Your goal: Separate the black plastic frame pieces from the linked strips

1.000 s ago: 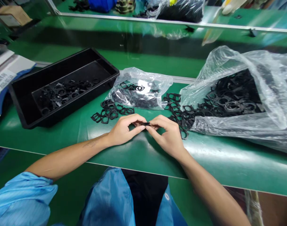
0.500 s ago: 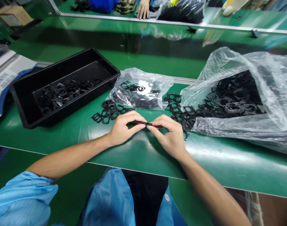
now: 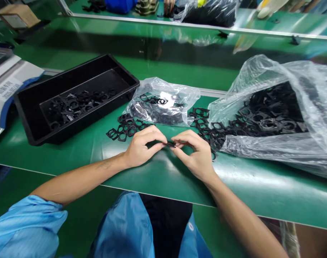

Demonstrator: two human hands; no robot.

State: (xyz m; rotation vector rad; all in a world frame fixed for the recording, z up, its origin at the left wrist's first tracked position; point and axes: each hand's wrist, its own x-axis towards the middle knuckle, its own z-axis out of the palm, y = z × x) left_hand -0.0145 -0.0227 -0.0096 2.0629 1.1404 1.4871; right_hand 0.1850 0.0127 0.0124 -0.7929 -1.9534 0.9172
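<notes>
My left hand [image 3: 143,147] pinches one end of a small black plastic part [image 3: 169,144], which is seen nearly edge-on. At its other end, the fingers and thumb of my right hand [image 3: 197,152] are closed on the same part. Both hands are just above the green table. Close behind my left hand lies a small heap of black ring-shaped parts [image 3: 127,127]. Next to my right hand, more black ring parts [image 3: 202,123] spill from a big clear plastic bag [image 3: 241,145].
At the left stands a black tray [image 3: 85,120] holding black parts, beside a white and blue machine [image 3: 10,84]. A smaller clear bag [image 3: 160,111] of ring parts lies behind my hands. Across a green divider, a co-worker's hand [image 3: 168,7] rests near a black-filled bag [image 3: 208,14].
The black part between my fingers has tilted and shows more of its length. My hands have hardly moved. The whole view has shifted slightly.
</notes>
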